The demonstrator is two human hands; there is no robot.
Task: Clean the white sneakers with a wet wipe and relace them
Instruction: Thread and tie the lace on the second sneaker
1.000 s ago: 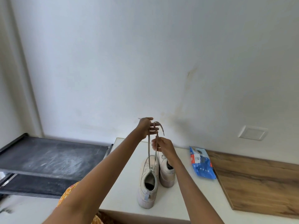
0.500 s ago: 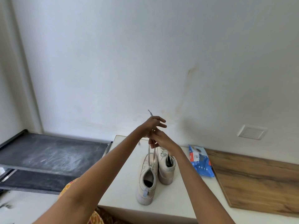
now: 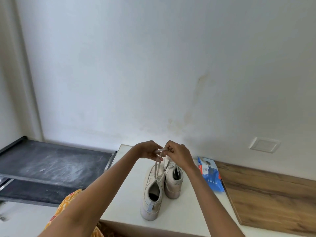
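Observation:
Two white sneakers stand heel-toward-me on a white table (image 3: 188, 209): the left sneaker (image 3: 152, 194) nearer, the right sneaker (image 3: 174, 182) just behind it. The grey lace (image 3: 158, 165) of the left sneaker runs up in two strands to my hands. My left hand (image 3: 148, 151) and my right hand (image 3: 177, 155) meet above the shoes, each pinching a lace end, with a short stretch of lace taut between them. A blue wet-wipe pack (image 3: 211, 175) lies to the right of the sneakers.
A wooden board (image 3: 273, 197) lies flat at the table's right. A dark, dusty shelf (image 3: 51, 166) stands to the left, with a lower tier under it. A white wall rises close behind, with a switch plate (image 3: 264, 144) low on the right.
My hands have dropped lower and drawn level above the sneakers. The right hand, earlier below the left along the strands, now holds a lace end beside it.

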